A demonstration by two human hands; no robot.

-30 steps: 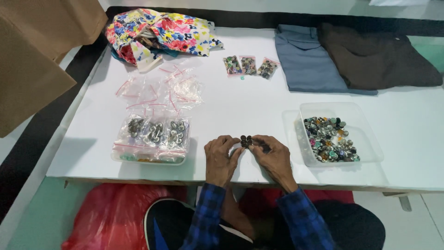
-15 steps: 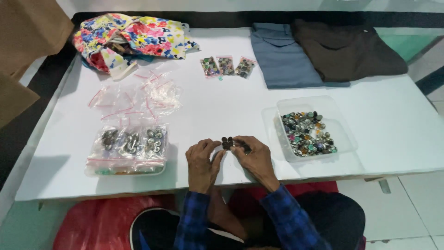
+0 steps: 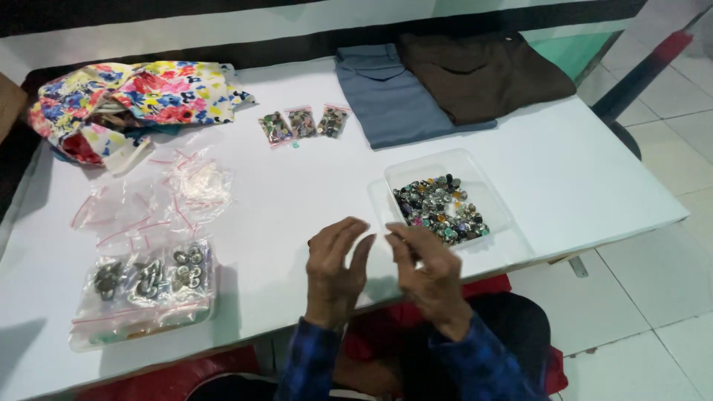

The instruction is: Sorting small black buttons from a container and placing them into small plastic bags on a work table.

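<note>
I see the left hand [image 3: 336, 269] and right hand [image 3: 425, 269] raised over the table [image 3: 312, 193] edge, fingers loosely curled; whether either pinches anything, I cannot tell. The tray [image 3: 486, 194] of beads [image 3: 440, 208] sits just right of the right hand. Filled bags [image 3: 148, 278] lie left.

Forearms [image 3: 386, 364] cut off below

We wear a blue and dark plaid flannel shirt, its long sleeves [image 3: 312, 364] reaching both wrists, and dark trousers [image 3: 520, 327]; our hands [image 3: 334, 271] are bare, without rings.
</note>
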